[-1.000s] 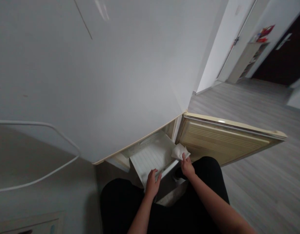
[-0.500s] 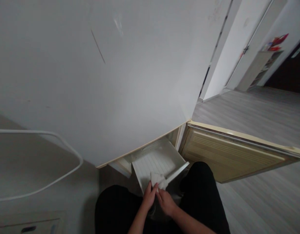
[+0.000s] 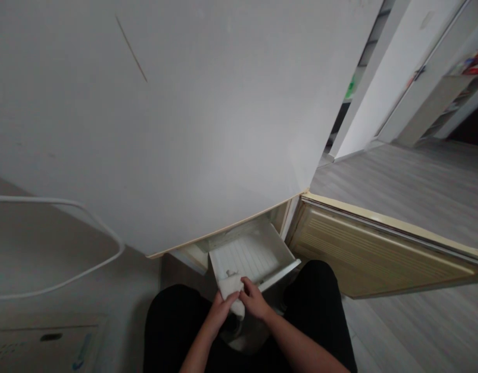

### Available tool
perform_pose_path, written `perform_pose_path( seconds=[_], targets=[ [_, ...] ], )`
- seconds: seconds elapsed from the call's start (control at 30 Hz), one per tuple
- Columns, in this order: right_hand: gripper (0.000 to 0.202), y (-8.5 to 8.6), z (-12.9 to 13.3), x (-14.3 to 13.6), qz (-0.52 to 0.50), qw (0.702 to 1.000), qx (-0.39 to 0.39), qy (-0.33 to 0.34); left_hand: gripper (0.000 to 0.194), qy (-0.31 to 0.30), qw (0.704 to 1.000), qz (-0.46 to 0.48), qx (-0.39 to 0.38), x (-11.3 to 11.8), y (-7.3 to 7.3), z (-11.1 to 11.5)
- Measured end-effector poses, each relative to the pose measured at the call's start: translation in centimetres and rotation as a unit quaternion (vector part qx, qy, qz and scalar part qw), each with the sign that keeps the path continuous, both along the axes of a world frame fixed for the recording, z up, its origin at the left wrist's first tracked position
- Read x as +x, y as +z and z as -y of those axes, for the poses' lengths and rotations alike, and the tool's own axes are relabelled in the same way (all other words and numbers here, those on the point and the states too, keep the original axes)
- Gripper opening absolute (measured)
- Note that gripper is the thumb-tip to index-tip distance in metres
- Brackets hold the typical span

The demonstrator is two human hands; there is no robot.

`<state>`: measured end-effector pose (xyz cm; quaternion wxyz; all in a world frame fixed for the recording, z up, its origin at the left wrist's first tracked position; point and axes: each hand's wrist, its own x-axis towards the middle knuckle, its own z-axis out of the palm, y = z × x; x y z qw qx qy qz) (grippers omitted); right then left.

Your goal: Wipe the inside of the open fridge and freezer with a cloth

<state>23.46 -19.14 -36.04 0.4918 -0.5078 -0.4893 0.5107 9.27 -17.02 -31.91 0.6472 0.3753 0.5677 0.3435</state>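
**Drawer pulled out low, floor around it**

You've got a white ribbed drawer [image 3: 250, 254] pulled out from the bottom of the pale fridge body [image 3: 192, 129]. A white cloth [image 3: 231, 288] lies over its front left rim, and a small pale speck, possibly a crumb or bit of ice, sits on the ribbed bottom just behind the cloth. The beige lower door [image 3: 379, 248] hangs open to your right, just above the grey plank floor [image 3: 410, 176]. On that floor, far right, a shelf unit [image 3: 437, 109] stands by the wall. To your left, a white cable [image 3: 87, 220] loops across a grey surface.
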Motion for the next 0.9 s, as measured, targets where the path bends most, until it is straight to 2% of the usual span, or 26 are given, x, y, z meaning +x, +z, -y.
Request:
perform_pose_path(
  seconds=[0.13, 0.23, 0.33, 0.43, 0.5, 0.53, 0.6, 0.67, 0.77, 0.83, 0.9],
  targets=[
    [0.018, 0.2, -0.2, -0.1, -0.007, 0.997, 0.018, -0.068, 0.070, -0.020, 0.999, -0.026, 0.042, 0.5, 0.2, -1.0],
    [0.023, 0.1, -0.4, 0.3, -0.005, 0.992, 0.003, -0.128, 0.073, -0.044, 0.996, -0.023, 0.069, 1.2, 0.1, -1.6],
    [0.029, -0.1, -0.8, 1.1, 0.007, 0.984, -0.006, -0.177, 0.068, -0.111, 0.989, -0.038, 0.095, 1.7, 0.0, -1.6],
    [0.033, 0.2, -1.2, 2.3, 0.072, 0.963, 0.011, -0.260, 0.062, -0.161, 0.976, -0.097, 0.109, 1.6, 0.2, -1.1],
    [0.031, 0.9, -1.2, 3.0, 0.141, 0.943, 0.058, -0.297, 0.063, -0.195, 0.966, -0.136, 0.100, 1.4, 0.4, -0.8],
    [0.028, 1.4, -1.2, 3.3, 0.183, 0.933, 0.090, -0.297, 0.066, -0.213, 0.961, -0.150, 0.098, 1.2, 0.5, -0.7],
    [0.020, 2.3, -0.8, 3.6, 0.264, 0.918, 0.154, -0.254, 0.073, -0.221, 0.950, -0.186, 0.120, 1.1, 0.7, -0.7],
    [0.015, 3.0, -0.4, 3.4, 0.319, 0.907, 0.198, -0.191, 0.077, -0.180, 0.940, -0.229, 0.179, 1.3, 1.0, -0.8],
    [0.014, 3.4, 0.0, 2.9, 0.317, 0.913, 0.219, -0.133, 0.055, -0.137, 0.930, -0.239, 0.242, 2.0, 1.8, -1.0],
    [0.014, 3.4, 0.0, 2.6, 0.275, 0.929, 0.207, -0.135, 0.034, -0.156, 0.930, -0.227, 0.245, 2.5, 2.3, -1.2],
    [0.015, 3.4, 0.0, 2.4, 0.232, 0.939, 0.192, -0.165, 0.024, -0.173, 0.926, -0.236, 0.236, 2.9, 2.7, -1.4]
  ],
)
